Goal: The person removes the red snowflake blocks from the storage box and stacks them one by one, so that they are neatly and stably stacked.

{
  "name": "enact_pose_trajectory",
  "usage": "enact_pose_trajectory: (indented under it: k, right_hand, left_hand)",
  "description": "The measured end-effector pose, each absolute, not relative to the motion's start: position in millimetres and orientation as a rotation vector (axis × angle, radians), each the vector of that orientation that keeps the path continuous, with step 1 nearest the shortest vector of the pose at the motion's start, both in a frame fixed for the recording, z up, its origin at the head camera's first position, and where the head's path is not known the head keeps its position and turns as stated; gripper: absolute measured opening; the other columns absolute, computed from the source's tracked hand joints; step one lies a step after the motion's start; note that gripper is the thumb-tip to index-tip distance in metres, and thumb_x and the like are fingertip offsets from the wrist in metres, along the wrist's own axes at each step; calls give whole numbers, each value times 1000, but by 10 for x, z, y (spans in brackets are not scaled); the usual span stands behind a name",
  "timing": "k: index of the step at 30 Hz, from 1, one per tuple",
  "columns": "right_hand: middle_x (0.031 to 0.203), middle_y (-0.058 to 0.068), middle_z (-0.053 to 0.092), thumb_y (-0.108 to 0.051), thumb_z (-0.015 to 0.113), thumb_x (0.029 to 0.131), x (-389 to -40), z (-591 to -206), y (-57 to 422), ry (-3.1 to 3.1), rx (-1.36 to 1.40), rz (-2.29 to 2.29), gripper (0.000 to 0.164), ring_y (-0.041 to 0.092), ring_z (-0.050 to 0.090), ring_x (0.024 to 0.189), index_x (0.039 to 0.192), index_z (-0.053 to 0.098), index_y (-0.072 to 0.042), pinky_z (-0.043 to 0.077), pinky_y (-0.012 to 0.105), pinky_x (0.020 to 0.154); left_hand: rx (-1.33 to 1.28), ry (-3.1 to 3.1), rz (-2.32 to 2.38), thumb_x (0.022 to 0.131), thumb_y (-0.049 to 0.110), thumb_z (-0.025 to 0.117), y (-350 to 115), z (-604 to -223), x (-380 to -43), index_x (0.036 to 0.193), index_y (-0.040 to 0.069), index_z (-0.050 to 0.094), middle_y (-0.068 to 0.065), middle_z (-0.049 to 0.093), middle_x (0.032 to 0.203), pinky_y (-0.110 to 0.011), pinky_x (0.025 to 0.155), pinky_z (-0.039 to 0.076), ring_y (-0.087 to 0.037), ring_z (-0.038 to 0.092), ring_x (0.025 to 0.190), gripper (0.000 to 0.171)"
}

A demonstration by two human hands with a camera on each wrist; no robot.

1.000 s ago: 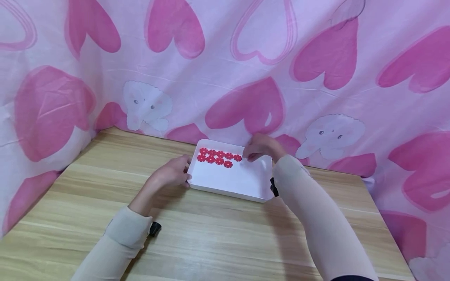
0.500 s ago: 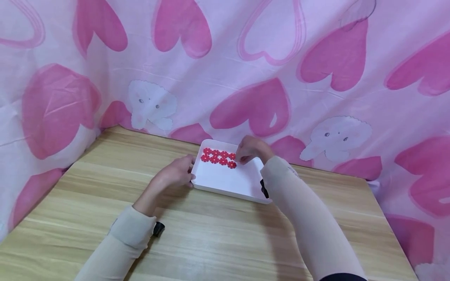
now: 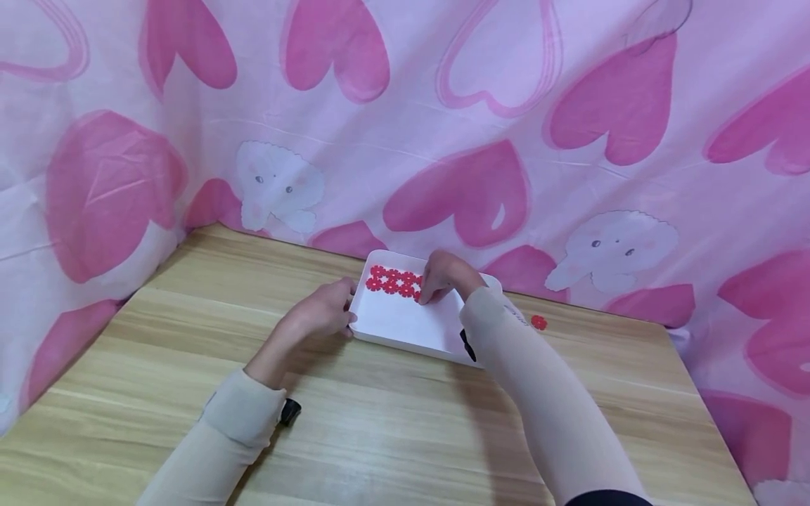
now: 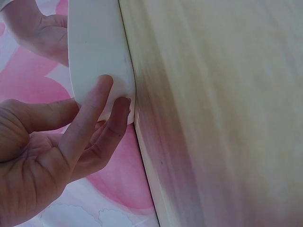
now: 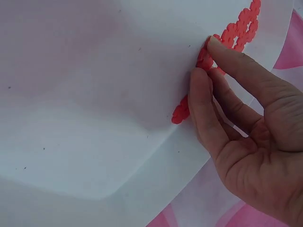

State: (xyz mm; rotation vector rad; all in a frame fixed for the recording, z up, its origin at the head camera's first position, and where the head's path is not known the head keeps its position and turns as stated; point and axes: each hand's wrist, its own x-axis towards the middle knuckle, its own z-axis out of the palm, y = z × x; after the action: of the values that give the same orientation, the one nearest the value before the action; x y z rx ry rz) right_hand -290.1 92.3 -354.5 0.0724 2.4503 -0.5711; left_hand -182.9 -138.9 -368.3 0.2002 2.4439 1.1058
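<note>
Red flower-shaped plastic discs (image 3: 391, 279) lie in two touching rows inside a shallow white tray (image 3: 399, 316). My left hand (image 3: 323, 308) holds the tray at its left end; in the left wrist view its fingertips (image 4: 105, 85) press the tray's outer wall near a corner. My right hand (image 3: 443, 277) reaches into the tray at the right end of the rows. Thumb and index finger pinch one red disc (image 5: 205, 57), low over the tray floor. Just past these fingers another red disc (image 5: 181, 111) shows, partly hidden by them. The right hand covers the rows' right end in the head view.
A single red disc (image 3: 538, 322) lies on the wooden table (image 3: 367, 422), right of the tray. Close behind the table's far edge hangs a pink heart-patterned curtain (image 3: 354, 176), which also runs along both sides.
My right hand has moved left and toward the near row's right end. The disc on the table has come into view from behind the right sleeve. My left hand keeps its hold on the tray.
</note>
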Motion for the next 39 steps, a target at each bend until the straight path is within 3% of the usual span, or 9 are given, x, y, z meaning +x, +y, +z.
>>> enact_pose_trajectory:
  k: [10, 20, 31, 39]
  right_hand:
    - [107, 11, 73, -8, 91, 86, -2906, -3574, 924, 2465, 51, -567, 24, 24, 76, 95, 104, 76, -6, 66, 35, 93]
    - [106, 11, 75, -4, 85, 91, -2905, -3619, 1008, 2436, -25, -709, 14, 23, 77, 91, 103, 77, -3, 66, 32, 89]
    - [116, 16, 71, -1, 80, 94, -2893, -3478, 1249, 2394, 1, -775, 18, 26, 77, 93, 110, 74, 0, 66, 39, 93]
    - [113, 15, 69, -1, 79, 94, -2879, -3322, 1423, 2406, 0, -733, 19, 25, 78, 93, 113, 75, -1, 65, 41, 97]
  left_hand:
    - [202, 2441, 1107, 105, -5, 59, -1384, -3672, -1830, 144, -8, 48, -24, 64, 128, -35, 82, 65, -24, 70, 89, 40]
    - [185, 2444, 1081, 106, -3, 60, -1376, -3643, -1833, 145, -7, 48, -24, 64, 129, -35, 84, 64, -23, 70, 89, 41]
    - [190, 2440, 1076, 106, -3, 60, -1381, -3661, -1843, 146, -7, 47, -24, 64, 130, -35, 85, 63, -23, 70, 88, 42]
    - [189, 2438, 1081, 105, -3, 61, -1380, -3664, -1831, 146, -6, 47, -25, 63, 133, -34, 84, 64, -24, 69, 93, 43]
